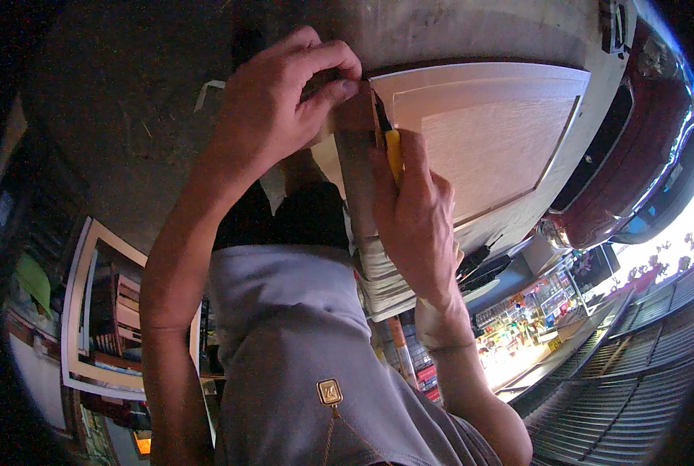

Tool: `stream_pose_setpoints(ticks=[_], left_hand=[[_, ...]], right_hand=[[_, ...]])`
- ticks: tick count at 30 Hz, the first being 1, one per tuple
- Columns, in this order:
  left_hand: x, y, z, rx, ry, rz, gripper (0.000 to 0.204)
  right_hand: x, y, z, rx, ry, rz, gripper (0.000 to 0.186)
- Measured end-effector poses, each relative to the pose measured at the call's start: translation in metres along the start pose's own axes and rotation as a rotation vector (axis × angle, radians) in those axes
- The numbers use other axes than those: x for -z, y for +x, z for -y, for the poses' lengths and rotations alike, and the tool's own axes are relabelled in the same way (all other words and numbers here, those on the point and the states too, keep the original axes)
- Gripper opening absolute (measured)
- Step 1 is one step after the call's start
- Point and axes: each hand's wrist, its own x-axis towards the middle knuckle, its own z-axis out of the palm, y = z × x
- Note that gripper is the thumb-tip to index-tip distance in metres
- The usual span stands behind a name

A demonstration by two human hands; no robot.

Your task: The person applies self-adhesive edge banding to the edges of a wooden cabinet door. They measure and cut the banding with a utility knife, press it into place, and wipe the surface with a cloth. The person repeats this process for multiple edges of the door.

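Note:
My left hand [292, 93] is raised at the near-left corner of a pale wooden panel [479, 144] with a recessed border, its thumb and fingertips pinched together by that corner; what they grip is too small to make out. My right hand [417, 217] is wrapped round a yellow-handled cutting tool [394, 155], which looks like a knife, held upright along the panel's left edge. The tool's dark upper part lies against that edge, just below my left fingertips. The panel rests on a grey, stained surface [456, 31].
A dark red car [611, 186] stands at the right. A pale rectangular frame [79, 311] leans at the lower left, near a green object [30, 283]. A ribbed metal shutter [627, 388] and a brightly lit, cluttered area [530, 318] are at the lower right.

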Motion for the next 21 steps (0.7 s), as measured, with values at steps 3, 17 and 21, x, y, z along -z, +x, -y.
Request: stream_pose_setpoints(ticks=[3,17,21], left_hand=[[0.002,0.002,-0.001,-0.008,-0.033,-0.001,0.011],[0.002,0.002,-0.006,-0.028,0.011,-0.020,0.021],[-0.003,0.001,-0.009,0.043,0.052,-0.048,0.027]], right_hand=[[0.001,-0.009,-0.002,-0.051,-0.001,0.027,0.017],[0.010,-0.029,-0.005,-0.187,0.014,0.010,0.019],[0.008,-0.006,-0.011,-0.078,0.121,-0.019,0.019]])
